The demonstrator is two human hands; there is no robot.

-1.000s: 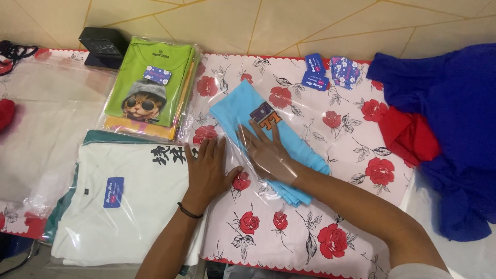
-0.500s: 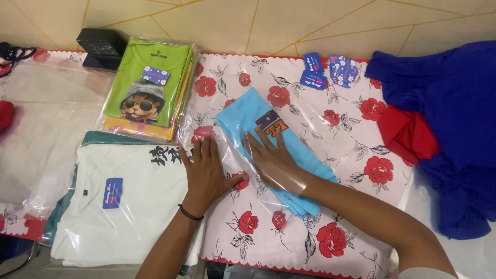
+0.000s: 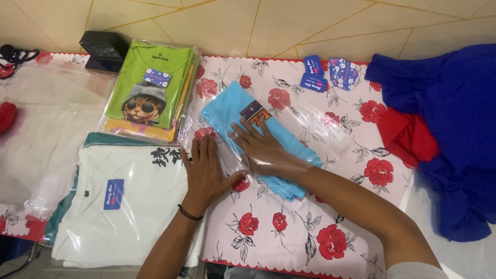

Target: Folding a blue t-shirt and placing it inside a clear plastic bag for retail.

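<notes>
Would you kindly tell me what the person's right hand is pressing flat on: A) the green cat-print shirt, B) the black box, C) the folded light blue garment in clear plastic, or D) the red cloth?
C: the right hand lies palm-down on the folded light blue garment, inside its clear plastic bag.

Colours and patterns across the desk

Light blue folded shirt [image 3: 268, 142] with an orange-and-purple print; white tablecloth [image 3: 289, 227] scattered with red roses, edged in red; lime green shirt [image 3: 147, 85] bearing a grey cat in sunglasses; white shirt [image 3: 129, 206] with black characters and a blue tag; royal blue cloth [image 3: 454, 119] over red cloth [image 3: 408, 137]; black box [image 3: 103, 49].
</notes>
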